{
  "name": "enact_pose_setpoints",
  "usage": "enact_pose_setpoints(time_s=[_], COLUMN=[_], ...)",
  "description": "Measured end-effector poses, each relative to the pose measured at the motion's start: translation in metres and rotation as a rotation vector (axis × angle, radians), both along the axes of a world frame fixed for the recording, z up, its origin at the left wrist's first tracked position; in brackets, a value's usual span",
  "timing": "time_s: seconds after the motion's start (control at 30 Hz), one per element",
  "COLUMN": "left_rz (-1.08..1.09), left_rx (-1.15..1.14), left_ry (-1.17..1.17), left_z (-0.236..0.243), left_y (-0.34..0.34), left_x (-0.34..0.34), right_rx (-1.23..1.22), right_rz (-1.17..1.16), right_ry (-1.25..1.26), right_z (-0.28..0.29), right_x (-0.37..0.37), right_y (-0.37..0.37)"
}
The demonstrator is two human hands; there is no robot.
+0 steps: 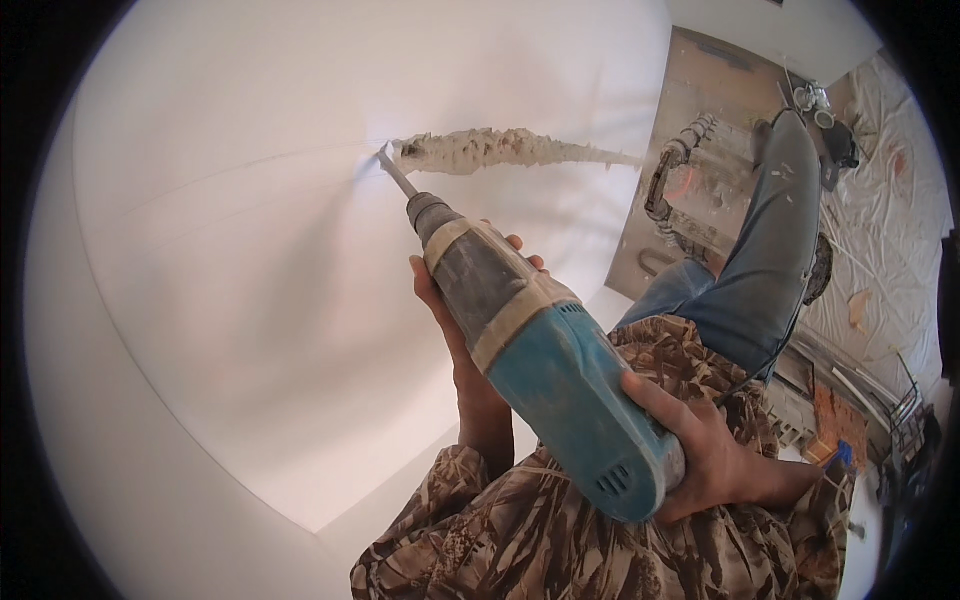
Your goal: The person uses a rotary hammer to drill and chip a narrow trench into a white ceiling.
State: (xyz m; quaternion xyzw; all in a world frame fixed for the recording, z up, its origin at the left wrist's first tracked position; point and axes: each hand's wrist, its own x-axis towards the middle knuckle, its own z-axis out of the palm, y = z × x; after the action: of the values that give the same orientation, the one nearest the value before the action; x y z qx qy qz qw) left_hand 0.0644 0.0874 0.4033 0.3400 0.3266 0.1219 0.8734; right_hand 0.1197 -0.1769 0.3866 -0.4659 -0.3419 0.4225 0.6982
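Grip closed with both hands on the teal power drill (565, 375): left hand (452, 330) wrapped round the dark front housing, fingertips showing over the far side; right hand (705, 440) clasped at the rear end, thumb on the teal casing, trigger area hidden. Biggest: white wall (250, 250), fills left and centre. Next, dusty floor (700, 80) at upper right, crumpled pale sheet (895, 190) beyond it. Brown patterned shirt (520, 540) at bottom, blue jeans (775, 220) right of the drill. Drill mid-view, slanted, nose up-left toward the wall. Rough groove (500, 150) chipped into the wall, narrowing rightward. Smallest: metal bit (400, 178), tip meeting its shadow at the groove's left end.
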Motion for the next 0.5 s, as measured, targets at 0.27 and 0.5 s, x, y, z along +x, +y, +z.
enact_pose_setpoints(time_s=[0.27, 0.5], left_rz=[-0.001, 0.000], left_rx=[0.046, 0.116], left_ry=[0.018, 0.074], left_z=[-0.001, -0.022], left_y=[0.014, 0.002], left_x=[0.007, 0.005], right_rx=[-0.073, -0.087], right_rz=[0.051, -0.008], right_ry=[0.017, 0.010], right_z=[0.003, -0.005], right_x=[0.008, 0.008], right_y=[0.026, 0.011])
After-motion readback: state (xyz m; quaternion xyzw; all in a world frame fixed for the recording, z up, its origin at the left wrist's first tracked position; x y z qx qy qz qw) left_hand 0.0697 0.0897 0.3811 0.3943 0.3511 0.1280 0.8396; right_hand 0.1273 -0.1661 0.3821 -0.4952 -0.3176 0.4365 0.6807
